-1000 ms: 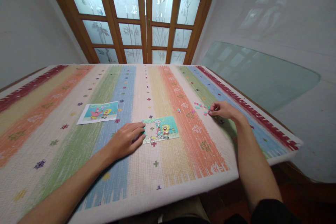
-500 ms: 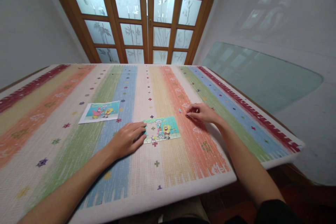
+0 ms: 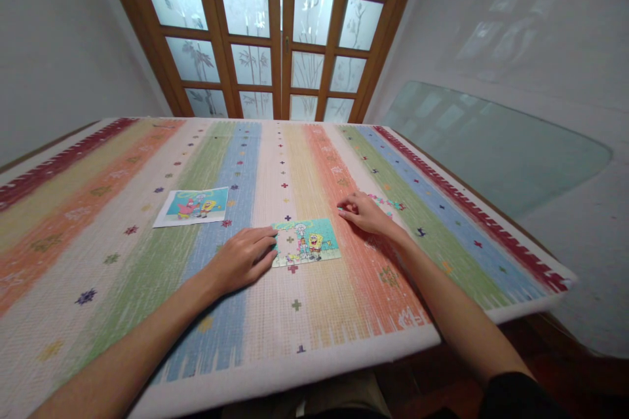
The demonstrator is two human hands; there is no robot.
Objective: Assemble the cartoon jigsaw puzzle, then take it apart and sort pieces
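Note:
A small cartoon jigsaw puzzle [image 3: 307, 241] lies partly assembled on the striped cloth of the table [image 3: 147, 288], with a pale gap at its left side. My left hand [image 3: 240, 260] rests flat on the cloth with its fingertips against the puzzle's left edge, fingers together but holding nothing. My right hand [image 3: 361, 213] sits just right of the puzzle's upper corner, fingers pinched on a small puzzle piece. Several loose pieces [image 3: 388, 203] lie scattered behind it on the right.
A printed reference picture [image 3: 194, 205] of the same cartoon lies on the cloth to the left. Wooden glazed doors [image 3: 280, 33] stand beyond the table's far edge. A glass tabletop [image 3: 491, 144] is at the right.
My right hand left the loose pieces at the right and came left to the puzzle's upper right corner with a piece pinched. My left hand stayed at the puzzle's left edge.

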